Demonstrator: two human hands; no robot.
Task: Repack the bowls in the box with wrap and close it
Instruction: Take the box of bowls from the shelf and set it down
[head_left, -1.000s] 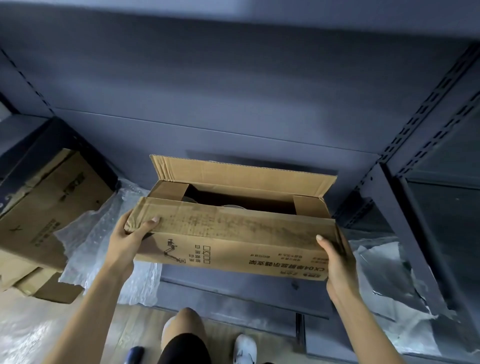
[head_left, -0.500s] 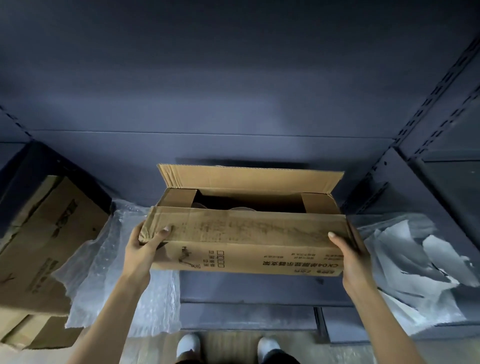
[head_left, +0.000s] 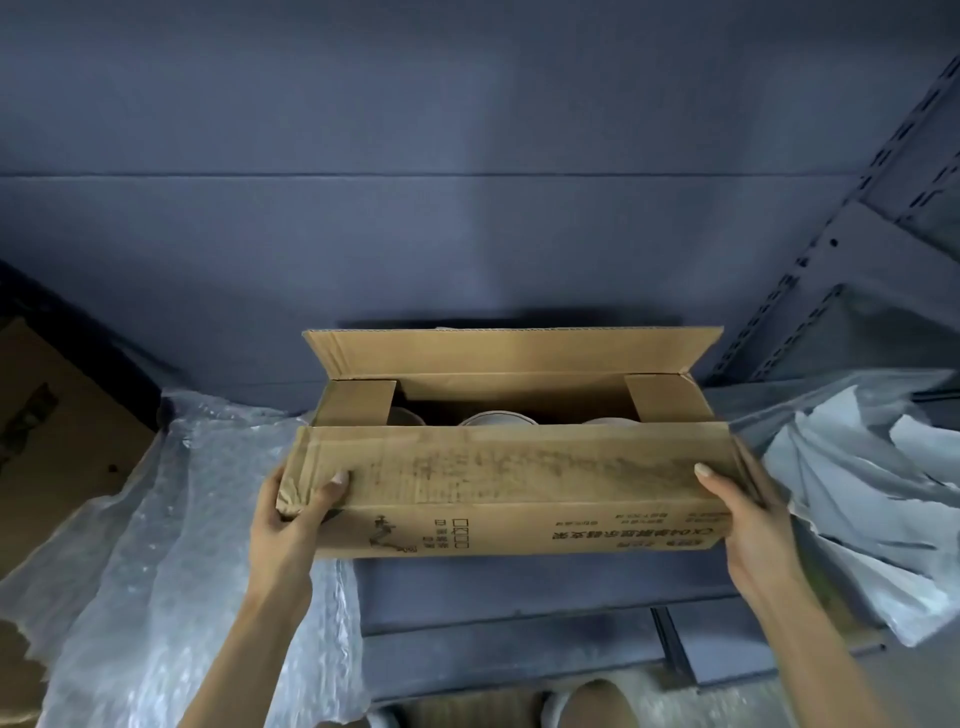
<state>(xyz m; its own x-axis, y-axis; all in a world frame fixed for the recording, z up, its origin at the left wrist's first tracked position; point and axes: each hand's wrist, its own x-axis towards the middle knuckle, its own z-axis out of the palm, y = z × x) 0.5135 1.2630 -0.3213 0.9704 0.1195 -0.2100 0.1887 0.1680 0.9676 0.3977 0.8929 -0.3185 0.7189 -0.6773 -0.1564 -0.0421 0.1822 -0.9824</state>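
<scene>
The left hand (head_left: 291, 512) grips the left end of the long brown cardboard box (head_left: 519, 488), with the thumb lying on top of the folded front flap and the other fingers curled under the corner. The right hand (head_left: 748, 519) grips the right end of the same box in the same way, its thumb on the upper face and the fingers hidden behind the end wall. The box stands on a dark grey metal shelf (head_left: 519, 587), near its front edge. The front flap is folded down over the opening, the rear flap (head_left: 514, 351) stands upright, and the two small end flaps are folded inward. Through the gap that remains, the rims of pale round bowls (head_left: 497, 418) are visible inside the box; how many there are I cannot tell. Just beside the box on the left lies a sheet of clear bubble wrap (head_left: 171, 545), which hangs over the shelf edge. On the right lies crumpled grey-white packing paper (head_left: 857, 493). At the far left there is another brown cardboard carton (head_left: 57, 452).
</scene>
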